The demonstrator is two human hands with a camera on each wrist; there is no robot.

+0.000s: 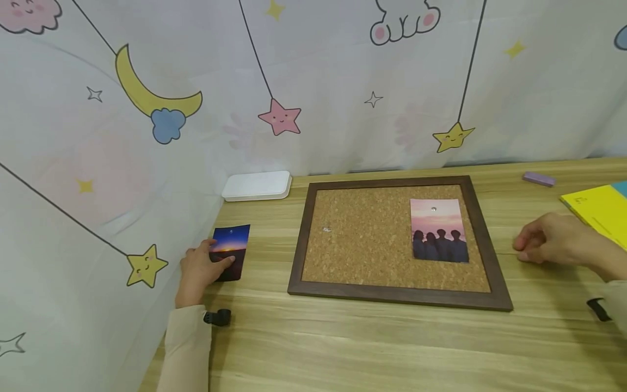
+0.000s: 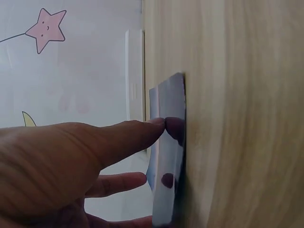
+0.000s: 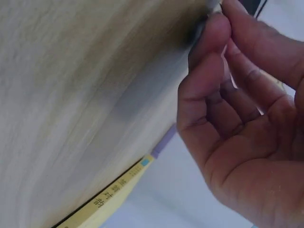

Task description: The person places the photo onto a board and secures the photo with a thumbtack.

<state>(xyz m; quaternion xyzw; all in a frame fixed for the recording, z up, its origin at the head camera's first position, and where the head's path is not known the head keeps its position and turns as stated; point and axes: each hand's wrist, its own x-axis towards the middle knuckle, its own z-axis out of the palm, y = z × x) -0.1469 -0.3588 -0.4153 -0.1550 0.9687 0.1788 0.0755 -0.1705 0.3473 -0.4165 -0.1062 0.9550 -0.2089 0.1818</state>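
From above, the head view faces forward and down. At its eight o'clock, the sideways left wrist view hugs the left hand, sharing the sunset photo; at three, the tilted right wrist view hugs the right hand, sharing the yellow book.

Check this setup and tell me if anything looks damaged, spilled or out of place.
Nothing looks spilled or broken. Mildly odd: the sunset photo, left of the corkboard, seems bowed rather than flat in the left wrist view. The group photo sits well right of the board's centre, which looks lopsided.
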